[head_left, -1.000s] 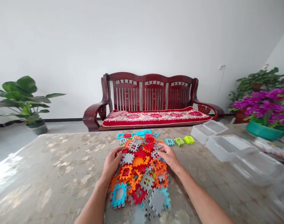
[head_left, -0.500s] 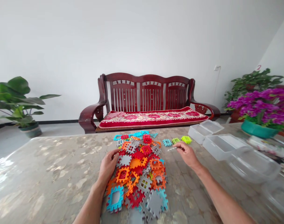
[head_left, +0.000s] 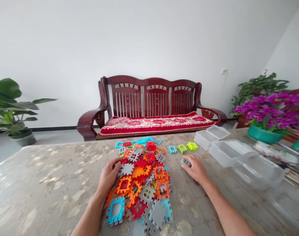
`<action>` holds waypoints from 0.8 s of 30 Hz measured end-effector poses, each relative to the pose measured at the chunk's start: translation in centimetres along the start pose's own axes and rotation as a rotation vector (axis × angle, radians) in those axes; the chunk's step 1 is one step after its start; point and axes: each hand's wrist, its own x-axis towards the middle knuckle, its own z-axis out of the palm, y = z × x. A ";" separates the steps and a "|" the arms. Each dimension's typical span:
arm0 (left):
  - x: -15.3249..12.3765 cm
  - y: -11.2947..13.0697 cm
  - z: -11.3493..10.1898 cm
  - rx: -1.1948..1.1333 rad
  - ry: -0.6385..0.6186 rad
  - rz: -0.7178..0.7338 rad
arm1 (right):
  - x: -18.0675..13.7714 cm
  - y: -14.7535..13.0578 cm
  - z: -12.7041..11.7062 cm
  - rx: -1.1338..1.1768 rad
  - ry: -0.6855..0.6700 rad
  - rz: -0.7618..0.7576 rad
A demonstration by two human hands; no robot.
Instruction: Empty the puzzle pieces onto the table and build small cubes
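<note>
A heap of interlocking plastic tiles (head_left: 142,178) in orange, red, grey and blue lies on the marble-patterned table (head_left: 48,183). My left hand (head_left: 107,175) rests on the heap's left edge, fingers curled over the tiles. My right hand (head_left: 195,167) is to the right of the heap, low over the table, and pinches a small grey tile (head_left: 185,162). Just beyond it lie a blue tile (head_left: 172,149) and two green tiles (head_left: 187,147), set apart from the heap.
Clear plastic boxes (head_left: 223,149) and lids stand at the right. Behind them is a pot of purple flowers (head_left: 272,118). A wooden bench (head_left: 149,106) with a red cushion stands beyond the table, a leafy plant (head_left: 11,111) at the far left.
My right hand left the heap with a grey tile, moved right and lowered it toward the table. My left hand stayed on the heap. The view shifted slightly to the right.
</note>
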 end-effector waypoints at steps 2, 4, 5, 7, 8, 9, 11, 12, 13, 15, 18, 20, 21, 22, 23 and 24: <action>0.0 0.0 0.0 0.002 0.002 0.006 | -0.1 -0.2 0.2 -0.056 -0.016 -0.006; 0.0 -0.2 0.0 0.006 0.005 0.008 | -0.1 0.0 0.4 -0.089 0.006 0.009; 0.0 -0.3 0.0 0.007 0.006 0.008 | 0.0 0.1 0.5 -0.103 0.023 0.020; 0.0 -0.3 0.0 0.010 0.004 0.007 | 0.0 0.3 0.5 -0.141 0.055 0.052; 0.0 -0.3 0.0 0.012 0.004 0.007 | 0.0 0.4 0.4 -0.162 0.068 0.072; 0.0 -0.3 -0.1 0.017 0.003 0.007 | 0.0 0.4 0.3 -0.182 0.078 0.091; 0.0 -0.1 -0.1 0.029 0.002 0.004 | -0.2 0.6 0.0 -0.205 0.097 0.109; 0.0 -0.1 -0.1 0.033 0.003 0.004 | -0.3 0.8 -0.1 -0.208 0.103 0.106; 0.0 0.0 -0.1 0.035 0.004 0.005 | -0.5 1.0 -0.3 -0.206 0.102 0.095; 0.0 0.0 -0.1 0.031 0.003 0.013 | -0.7 1.4 -0.6 -0.203 0.090 0.070; 0.0 -0.1 -0.1 0.035 -0.005 0.020 | -1.0 2.4 -0.7 -0.251 0.104 0.072; 0.1 -0.2 -0.1 0.045 0.000 0.019 | -1.0 3.2 -0.8 -0.311 0.138 0.092; 0.1 -0.2 -0.1 0.049 0.005 0.020 | -1.0 3.5 -0.8 -0.342 0.148 0.106; 0.1 -0.2 -0.1 0.052 0.011 0.021 | -1.0 3.8 -0.9 -0.370 0.152 0.123; 0.1 -0.2 -0.1 0.054 0.014 0.021 | -0.9 4.0 -1.0 -0.394 0.153 0.144; 0.1 -0.1 -0.1 0.056 0.015 0.020 | -0.9 4.1 -1.1 -0.414 0.152 0.168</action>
